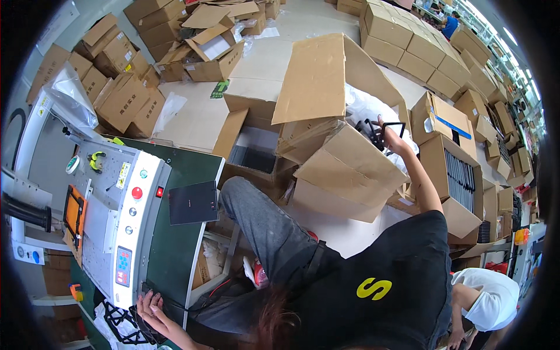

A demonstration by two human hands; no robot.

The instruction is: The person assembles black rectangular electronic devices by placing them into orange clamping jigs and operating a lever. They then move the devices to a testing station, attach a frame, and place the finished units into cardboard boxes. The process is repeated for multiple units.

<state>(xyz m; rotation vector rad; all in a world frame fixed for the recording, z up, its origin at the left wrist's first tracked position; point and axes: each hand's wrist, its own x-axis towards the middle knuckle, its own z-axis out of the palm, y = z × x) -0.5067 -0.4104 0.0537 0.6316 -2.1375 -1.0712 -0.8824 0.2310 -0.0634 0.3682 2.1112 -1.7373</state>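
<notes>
Within the right hand (393, 139), closed fingers are wrapped around black frames (376, 140), held over the white bag (363, 102) in an open carton (312, 79). The left hand (153, 309) is loosely spread beside the white machine (141, 204); whether anything is pinched cannot be told. A dark panel (193, 202) is supported by the green worktop (169, 262).

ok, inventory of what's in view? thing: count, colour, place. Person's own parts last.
Machine: 1, white/grey, left
Table: 1, green, left
Holder: 1, orange, on machine
Flat panel: 1, black, table edge
Open box: 1, brown, centre
Plastic wrap: count unclear, white, in open box
Held frames: several, black, right hand
Loose frames: count unclear, black, lower left
Other boxes: many, brown, top and right
Co-worker: 1, white shirt, lower right
Shirt: 1, black, lower right
Left hand: 1, bare, machine's near corner
Right hand: 1, bare, at open box
</notes>
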